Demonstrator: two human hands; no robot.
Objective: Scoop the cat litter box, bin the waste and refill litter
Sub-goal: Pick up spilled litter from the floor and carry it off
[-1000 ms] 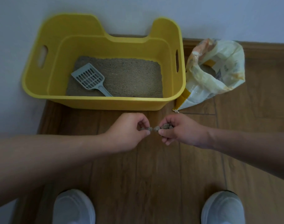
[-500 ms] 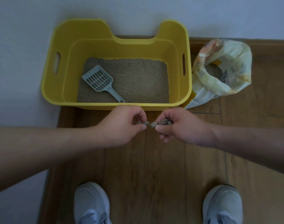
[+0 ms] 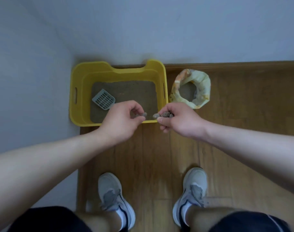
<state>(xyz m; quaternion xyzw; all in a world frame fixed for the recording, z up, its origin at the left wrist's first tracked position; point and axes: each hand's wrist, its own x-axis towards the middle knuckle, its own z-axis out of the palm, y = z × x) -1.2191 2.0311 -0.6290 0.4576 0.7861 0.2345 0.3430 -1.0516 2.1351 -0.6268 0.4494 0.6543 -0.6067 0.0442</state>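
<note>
Yellow litter box (image 3: 76,76) sits on wood floor (image 3: 243,106) in a wall (image 3: 142,30) corner, with grey-brown litter (image 3: 134,91) lying flat inside. Grey slotted scoop (image 3: 103,101) lies on the litter at the box's left side, its handle end hidden behind the left hand (image 3: 122,121). Left hand: grip closed, thumb and fingertips pinching a small clump (image 3: 143,114) over the box's near rim. Right hand (image 3: 179,121): grip curled round several clumps (image 3: 165,113), near the left hand, not touching it. Litter bag (image 3: 203,81), top rolled open, stands just right of the box, litter visible within. Person standing; grey shoes (image 3: 112,195) on the floor.
</note>
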